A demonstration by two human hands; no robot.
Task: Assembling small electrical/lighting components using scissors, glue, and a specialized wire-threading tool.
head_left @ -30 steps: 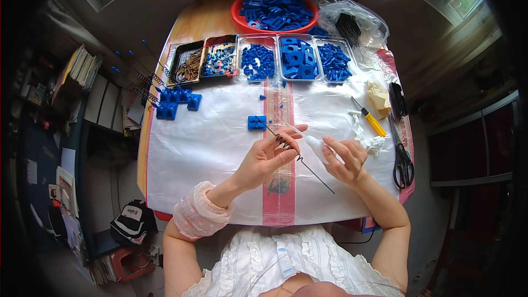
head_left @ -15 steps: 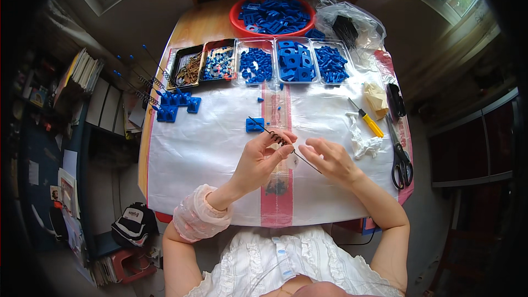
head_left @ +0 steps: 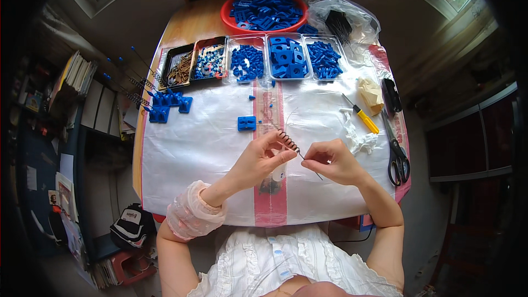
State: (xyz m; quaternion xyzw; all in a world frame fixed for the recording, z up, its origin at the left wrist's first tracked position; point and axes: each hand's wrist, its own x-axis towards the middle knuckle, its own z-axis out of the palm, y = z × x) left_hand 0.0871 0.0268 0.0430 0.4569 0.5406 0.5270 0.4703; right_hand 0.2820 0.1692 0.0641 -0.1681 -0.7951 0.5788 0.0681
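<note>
Your left hand [head_left: 258,159] has the coiled part of a dark spring [head_left: 289,141] between thumb and fingers, above the cloth [head_left: 187,170] at the middle of the table; your right hand [head_left: 335,162] is closed in a pinch on the straight wire below the coil, or just beside it; the lower end of that wire shows bare, and the upper end cannot be made out; a white bottle [head_left: 279,174] shows partly behind your left hand, and whether you grip it is unclear.

The spring you hold is apart from the blue block [head_left: 246,124], which lies bare just beyond your left fingers; so this piece looks unfinished, with block and spring not yet joined; at far left, several springs [head_left: 137,99] with blue tips [head_left: 132,48] lean from a cluster of blocks [head_left: 159,115], and those look further along, perhaps complete.

Much seems left to put together; loose blocks [head_left: 287,63], blue plugs [head_left: 324,60], blue caps [head_left: 247,61] and brown screws [head_left: 181,70] fill trays across the table, the red basin [head_left: 226,20] behind is heaped with blue parts, and dark wires [head_left: 337,25] stick out of the plastic bag [head_left: 366,21].
</note>
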